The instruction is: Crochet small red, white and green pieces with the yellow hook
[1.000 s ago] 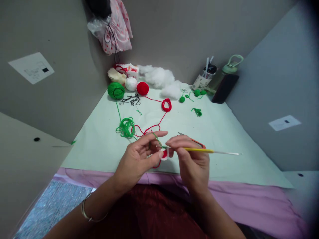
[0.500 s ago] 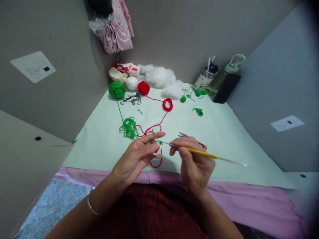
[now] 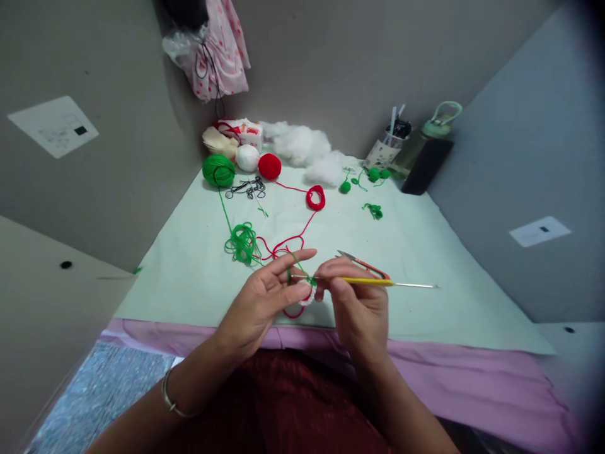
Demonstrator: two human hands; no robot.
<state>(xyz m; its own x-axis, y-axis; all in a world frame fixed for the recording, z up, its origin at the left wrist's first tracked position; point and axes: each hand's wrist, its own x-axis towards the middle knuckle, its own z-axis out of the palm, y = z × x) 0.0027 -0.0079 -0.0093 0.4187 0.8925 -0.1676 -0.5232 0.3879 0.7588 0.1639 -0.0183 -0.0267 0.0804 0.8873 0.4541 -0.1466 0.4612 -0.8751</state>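
My left hand (image 3: 262,299) pinches a small crochet piece (image 3: 308,294) in white, red and green between thumb and fingers. Its index finger is stretched out, with green yarn (image 3: 299,261) running over it to the piece. My right hand (image 3: 357,302) grips a crochet hook (image 3: 366,282) with a yellow handle and metal ends. The hook's left end lies across the green edge of the piece, beside the left fingers. A loop of red yarn (image 3: 293,314) hangs below the piece. Behind the right hand lie scissors (image 3: 363,265) with orange handles, partly covered.
Loose green yarn (image 3: 243,243) and a red yarn coil (image 3: 316,198) lie beyond my hands. Green (image 3: 218,171), white (image 3: 247,157) and red (image 3: 270,166) yarn balls stand at the back left, near white stuffing (image 3: 302,145). A bottle (image 3: 432,135) and a dark phone-like slab (image 3: 428,166) stand back right.
My right hand has moved left, bringing the hook further across the crochet piece. The piece has turned, showing more of its white edge. The view has shifted slightly.
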